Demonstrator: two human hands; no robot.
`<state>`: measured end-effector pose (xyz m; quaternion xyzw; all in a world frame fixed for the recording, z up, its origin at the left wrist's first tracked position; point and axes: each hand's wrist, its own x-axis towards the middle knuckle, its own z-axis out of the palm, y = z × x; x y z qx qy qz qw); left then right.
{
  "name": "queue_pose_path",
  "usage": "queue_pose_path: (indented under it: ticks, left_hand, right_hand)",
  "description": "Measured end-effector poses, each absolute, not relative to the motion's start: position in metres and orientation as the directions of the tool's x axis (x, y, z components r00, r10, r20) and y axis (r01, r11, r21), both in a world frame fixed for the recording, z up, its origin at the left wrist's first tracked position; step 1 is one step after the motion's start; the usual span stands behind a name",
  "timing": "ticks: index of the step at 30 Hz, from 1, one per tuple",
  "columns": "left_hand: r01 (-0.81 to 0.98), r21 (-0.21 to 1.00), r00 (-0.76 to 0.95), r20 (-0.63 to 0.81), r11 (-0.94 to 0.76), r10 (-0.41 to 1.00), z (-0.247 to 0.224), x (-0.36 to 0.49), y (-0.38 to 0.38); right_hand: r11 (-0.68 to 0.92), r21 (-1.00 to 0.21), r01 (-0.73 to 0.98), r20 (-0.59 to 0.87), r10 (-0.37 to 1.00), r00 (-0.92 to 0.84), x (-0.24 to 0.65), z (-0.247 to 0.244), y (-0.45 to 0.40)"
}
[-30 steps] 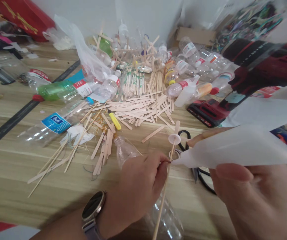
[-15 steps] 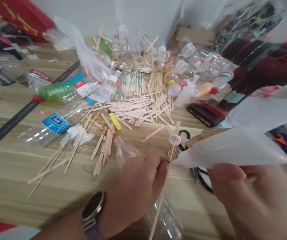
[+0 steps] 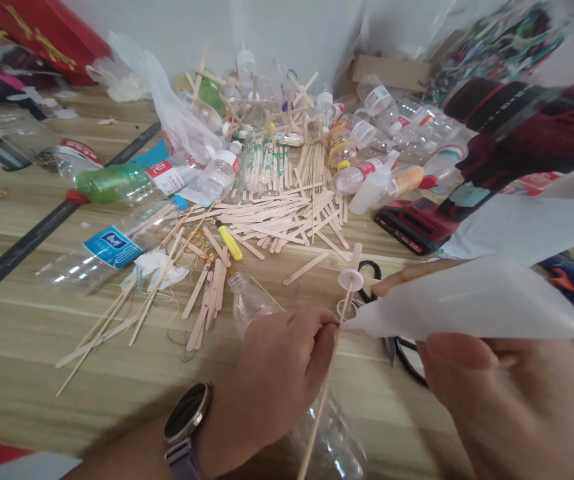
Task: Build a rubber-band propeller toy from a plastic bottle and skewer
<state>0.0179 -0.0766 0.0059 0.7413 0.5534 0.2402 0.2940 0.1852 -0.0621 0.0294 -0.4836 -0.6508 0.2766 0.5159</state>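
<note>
My left hand (image 3: 287, 363), with a watch on its wrist, pinches a thin wooden skewer (image 3: 318, 420) between thumb and forefinger. Near the skewer's far end sits a small white disc (image 3: 351, 280), with a flat craft stick (image 3: 356, 255) beyond it. My right hand (image 3: 507, 393) is wrapped round a white translucent squeeze bottle (image 3: 471, 300), tipped on its side. Its nozzle points left and meets the skewer right by my left fingertips. Below my left hand lies a clear plastic bottle (image 3: 334, 443), partly covered by it. Black-handled scissors (image 3: 407, 360) lie behind the squeeze bottle, mostly hidden.
A red and black cordless drill (image 3: 491, 153) stands at the right. Loose craft sticks (image 3: 271, 220) are heaped mid-table, with several plastic bottles behind. A yellow-handled tool (image 3: 229, 241), a green bottle (image 3: 111, 183) and skewers (image 3: 99, 330) lie to the left.
The rear of the squeeze bottle has shifted slightly right and down with my right hand. The nozzle stays against the skewer, and my left hand has hardly moved.
</note>
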Motion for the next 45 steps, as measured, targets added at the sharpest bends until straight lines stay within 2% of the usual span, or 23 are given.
queue_pose_path:
  ticks: [10, 14, 18, 21, 24, 35, 38, 42, 45]
  left_hand:
    - [0.677, 0.707, 0.270, 0.020, -0.205, 0.963, 0.0043, 0.0187, -0.0751]
    - [0.672, 0.713, 0.274, 0.012, -0.200, 0.962, 0.0054, 0.0183, -0.0754]
    - [0.671, 0.714, 0.270, 0.019, -0.202, 0.963, 0.0063, 0.0182, -0.0760]
    - [0.680, 0.706, 0.268, 0.012, -0.198, 0.963, 0.0071, 0.0181, -0.0761]
    - [0.675, 0.708, 0.271, 0.023, -0.207, 0.962, 0.0070, 0.0179, -0.0758]
    - [0.669, 0.714, 0.270, 0.027, -0.208, 0.962, 0.0058, 0.0185, -0.0764]
    - [0.672, 0.710, 0.274, 0.028, -0.212, 0.961, 0.0054, 0.0183, -0.0761]
    - [0.671, 0.718, 0.266, 0.000, -0.186, 0.964, 0.0057, 0.0182, -0.0754]
    - [0.657, 0.729, 0.275, 0.004, -0.191, 0.961, 0.0058, 0.0182, -0.0749]
  right_hand:
    - [0.378, -0.865, 0.330, 0.400, 0.917, -0.002, 0.1851, 0.0304, -0.0658]
    - [0.376, -0.848, 0.375, 0.418, 0.908, 0.036, 0.1855, 0.0309, -0.0656]
    - [0.420, -0.827, 0.374, 0.438, 0.898, -0.041, 0.1849, 0.0310, -0.0633]
    - [0.428, -0.807, 0.407, 0.465, 0.885, -0.010, 0.1858, 0.0307, -0.0620]
    - [0.450, -0.795, 0.406, 0.473, 0.880, -0.049, 0.1873, 0.0305, -0.0625]
    - [0.401, -0.815, 0.418, 0.448, 0.894, 0.017, 0.1848, 0.0305, -0.0611]
    - [0.416, -0.814, 0.405, 0.446, 0.895, -0.022, 0.1876, 0.0313, -0.0639]
    - [0.411, -0.811, 0.416, 0.471, 0.881, 0.048, 0.1861, 0.0326, -0.0663]
    - [0.421, -0.813, 0.403, 0.457, 0.890, -0.007, 0.1835, 0.0327, -0.0653]
